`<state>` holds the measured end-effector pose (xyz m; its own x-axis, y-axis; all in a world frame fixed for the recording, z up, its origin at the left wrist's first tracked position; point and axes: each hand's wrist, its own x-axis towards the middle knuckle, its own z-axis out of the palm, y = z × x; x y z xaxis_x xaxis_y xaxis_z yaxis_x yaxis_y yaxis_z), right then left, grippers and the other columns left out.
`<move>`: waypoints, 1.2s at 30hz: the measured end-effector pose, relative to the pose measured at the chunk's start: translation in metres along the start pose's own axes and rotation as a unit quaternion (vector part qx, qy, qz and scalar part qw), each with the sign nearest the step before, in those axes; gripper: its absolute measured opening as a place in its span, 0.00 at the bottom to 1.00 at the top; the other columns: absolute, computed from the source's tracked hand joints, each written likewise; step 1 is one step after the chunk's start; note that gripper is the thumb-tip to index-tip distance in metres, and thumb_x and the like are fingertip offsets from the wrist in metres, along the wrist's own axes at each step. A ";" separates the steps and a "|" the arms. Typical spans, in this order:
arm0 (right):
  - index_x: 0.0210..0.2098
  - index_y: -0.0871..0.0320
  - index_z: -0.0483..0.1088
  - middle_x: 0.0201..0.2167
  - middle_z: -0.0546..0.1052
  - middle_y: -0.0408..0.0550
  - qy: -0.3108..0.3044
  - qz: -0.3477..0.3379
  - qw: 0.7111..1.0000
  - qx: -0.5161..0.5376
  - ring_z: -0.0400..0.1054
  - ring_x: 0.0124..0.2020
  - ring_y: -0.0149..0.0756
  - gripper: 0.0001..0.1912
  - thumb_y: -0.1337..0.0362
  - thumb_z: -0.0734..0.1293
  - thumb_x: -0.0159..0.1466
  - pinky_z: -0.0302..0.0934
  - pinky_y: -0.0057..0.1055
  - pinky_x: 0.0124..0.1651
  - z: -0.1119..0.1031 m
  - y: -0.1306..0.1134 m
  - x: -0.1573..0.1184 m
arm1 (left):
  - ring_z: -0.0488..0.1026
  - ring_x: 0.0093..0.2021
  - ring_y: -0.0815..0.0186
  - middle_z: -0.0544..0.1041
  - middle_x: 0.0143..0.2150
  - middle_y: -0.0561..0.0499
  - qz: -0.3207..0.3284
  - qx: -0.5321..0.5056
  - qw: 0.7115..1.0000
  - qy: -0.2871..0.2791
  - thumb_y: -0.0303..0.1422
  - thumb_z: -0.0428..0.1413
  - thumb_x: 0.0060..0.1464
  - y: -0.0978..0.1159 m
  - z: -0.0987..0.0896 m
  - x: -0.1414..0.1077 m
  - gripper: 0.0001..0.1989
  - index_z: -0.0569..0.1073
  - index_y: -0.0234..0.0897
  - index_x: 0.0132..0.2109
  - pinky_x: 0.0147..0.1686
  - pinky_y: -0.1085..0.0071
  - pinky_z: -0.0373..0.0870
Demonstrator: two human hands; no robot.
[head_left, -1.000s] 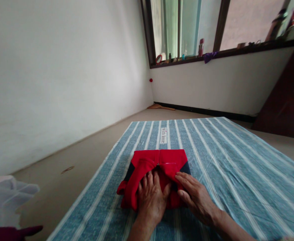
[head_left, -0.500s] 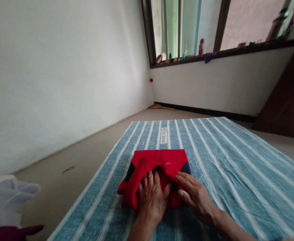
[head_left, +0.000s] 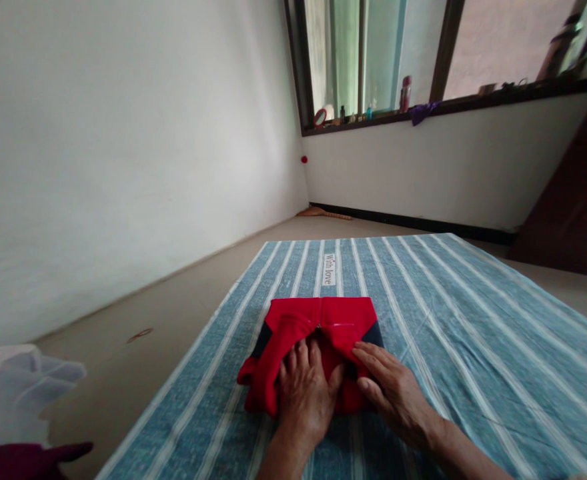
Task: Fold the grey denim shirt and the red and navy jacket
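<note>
A folded red jacket with dark navy side panels and a front zipper lies on a blue-and-white striped cloth. My left hand presses flat inside the jacket's collar opening, its fingers stretched forward and the tips partly under the red fabric. On the right edge of the collar rests my right hand, fingers extended and the thumb held apart, touching the cloth of the jacket. A white "With love" label is on the striped cloth beyond the jacket.
White translucent plastic and a dark maroon cloth are at lower left. A brown loop lies on the floor. Along the windowsill stand a pink bottle, a small round mirror and a purple cloth.
The view has shifted very slightly. Both hands and the jacket keep the same places relative to each other.
</note>
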<state>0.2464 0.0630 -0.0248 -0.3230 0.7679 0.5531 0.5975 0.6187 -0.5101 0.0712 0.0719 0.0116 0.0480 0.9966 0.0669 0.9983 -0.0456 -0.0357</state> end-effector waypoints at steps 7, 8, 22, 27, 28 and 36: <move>0.58 0.58 0.63 0.56 0.70 0.54 -0.001 0.002 1.000 0.000 0.63 0.57 0.41 0.23 0.55 0.56 0.69 0.61 0.40 0.58 0.001 0.001 -0.001 | 0.54 0.65 0.47 0.59 0.65 0.36 -0.002 0.007 1.000 -0.015 0.45 0.46 0.62 0.001 -0.001 0.001 0.31 0.59 0.27 0.64 0.60 0.50 0.52; 0.58 0.58 0.63 0.56 0.70 0.54 -0.001 0.003 1.000 0.001 0.63 0.57 0.41 0.22 0.55 0.57 0.69 0.61 0.40 0.58 0.001 0.001 -0.001 | 0.54 0.65 0.47 0.58 0.65 0.36 -0.002 0.007 1.000 -0.017 0.45 0.46 0.62 0.001 -0.002 0.001 0.31 0.58 0.27 0.65 0.61 0.50 0.51; 0.58 0.57 0.64 0.55 0.71 0.55 0.005 0.002 1.000 0.006 0.65 0.56 0.42 0.22 0.54 0.57 0.68 0.62 0.41 0.57 -0.002 -0.003 0.001 | 0.55 0.64 0.47 0.59 0.65 0.36 0.001 0.008 1.000 -0.009 0.44 0.46 0.62 0.001 -0.005 -0.001 0.30 0.59 0.27 0.64 0.60 0.51 0.52; 0.57 0.57 0.64 0.54 0.72 0.55 0.010 0.002 1.000 0.003 0.65 0.56 0.42 0.22 0.54 0.56 0.68 0.63 0.42 0.56 -0.002 -0.003 0.001 | 0.54 0.64 0.46 0.59 0.65 0.35 0.007 -0.003 1.000 0.004 0.45 0.46 0.62 -0.001 0.001 0.000 0.31 0.59 0.27 0.64 0.60 0.49 0.52; 0.57 0.57 0.64 0.54 0.71 0.55 0.009 0.002 1.000 0.005 0.65 0.56 0.42 0.22 0.54 0.56 0.68 0.63 0.41 0.56 -0.002 -0.003 0.001 | 0.54 0.64 0.46 0.59 0.65 0.35 0.009 -0.004 1.000 0.008 0.45 0.46 0.62 -0.002 0.002 0.000 0.31 0.59 0.26 0.64 0.60 0.49 0.52; 0.58 0.57 0.63 0.54 0.71 0.55 0.005 -0.001 1.000 0.003 0.65 0.56 0.42 0.23 0.54 0.57 0.69 0.63 0.42 0.56 -0.001 -0.002 0.001 | 0.55 0.64 0.46 0.60 0.65 0.35 0.009 -0.005 1.000 0.008 0.45 0.45 0.62 -0.001 0.002 -0.001 0.31 0.59 0.26 0.64 0.60 0.50 0.51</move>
<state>0.2457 0.0625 -0.0226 -0.3161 0.7655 0.5604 0.5926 0.6206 -0.5135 0.0699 0.0706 0.0095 0.0672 0.9943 0.0830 0.9975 -0.0651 -0.0275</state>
